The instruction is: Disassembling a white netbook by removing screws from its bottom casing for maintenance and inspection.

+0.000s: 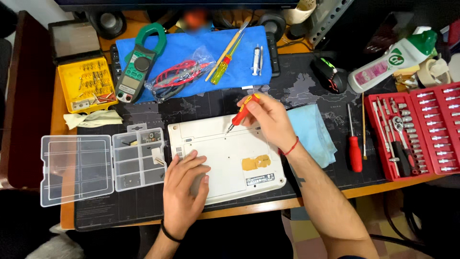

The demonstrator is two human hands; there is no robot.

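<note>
Far left: a clear plastic organiser box [103, 165] is laid open on the desk [62, 125], small parts seen in a few compartments.
Upper left: a yellow bit case [87, 84] and a green clamp meter [139, 64] are placed near a blue cloth [191, 48].
Left hand [184, 187]: laid flat on the near left part of the white laptop base [225, 158], fingers [191, 160] spread and pressed on the shell, nothing gripped.
Laptop base: set underside up in the middle of the desk, just right of the organiser.
Right hand [268, 117]: fingers closed around the red and yellow screwdriver [243, 112], held at the far edge of the base.
Key relation: the screwdriver's long axis is slanted, handle up and right, tip down and left, met with the shell close to its far edge; the right hand is the nearer one to that spot.
Right: a red screwdriver [354, 148] lies beside a red socket set [414, 129].
</note>
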